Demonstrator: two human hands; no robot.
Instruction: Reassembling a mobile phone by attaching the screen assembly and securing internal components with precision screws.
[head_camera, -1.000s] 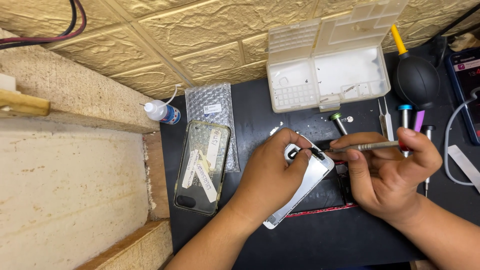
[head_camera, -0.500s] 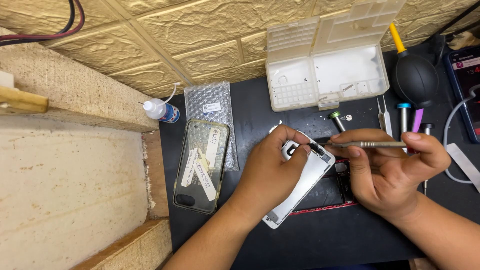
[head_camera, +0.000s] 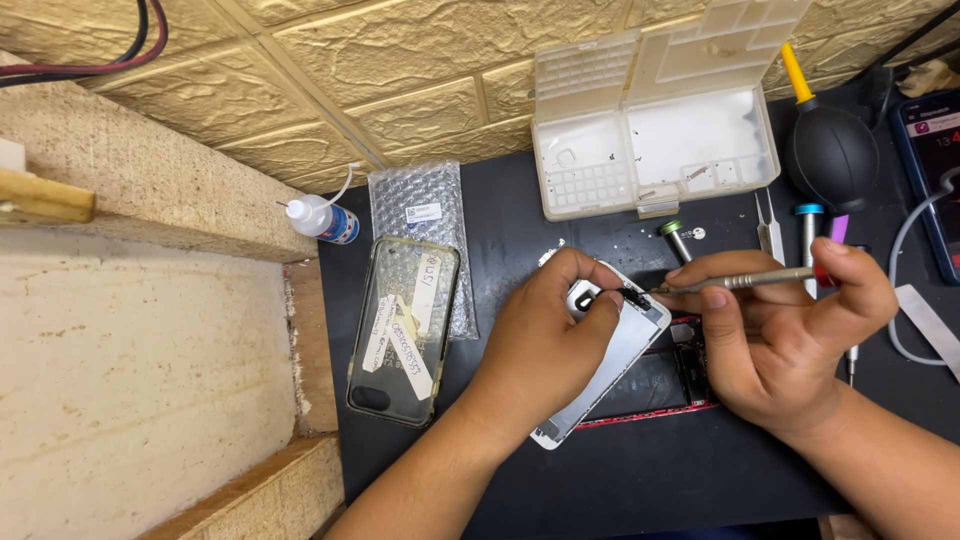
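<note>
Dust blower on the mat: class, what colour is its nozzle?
Yellow, on a black bulb; head view.

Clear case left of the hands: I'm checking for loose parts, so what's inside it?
Inside the clear case lie pale paper strips. Its top edge overlaps a bubble-wrap bag, hiding that part.

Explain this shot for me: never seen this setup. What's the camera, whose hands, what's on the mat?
One camera, worn on a person's head, looks down at their own bare hands; no robot. The left hand steadies an opened phone on a black mat. The right hand holds a thin metal screwdriver, its tip at the phone's top end. Also on the mat: a clear phone case, a bubble-wrap bag, a small glue bottle, a white parts box with its lid open, a black air blower, tweezers.
</note>
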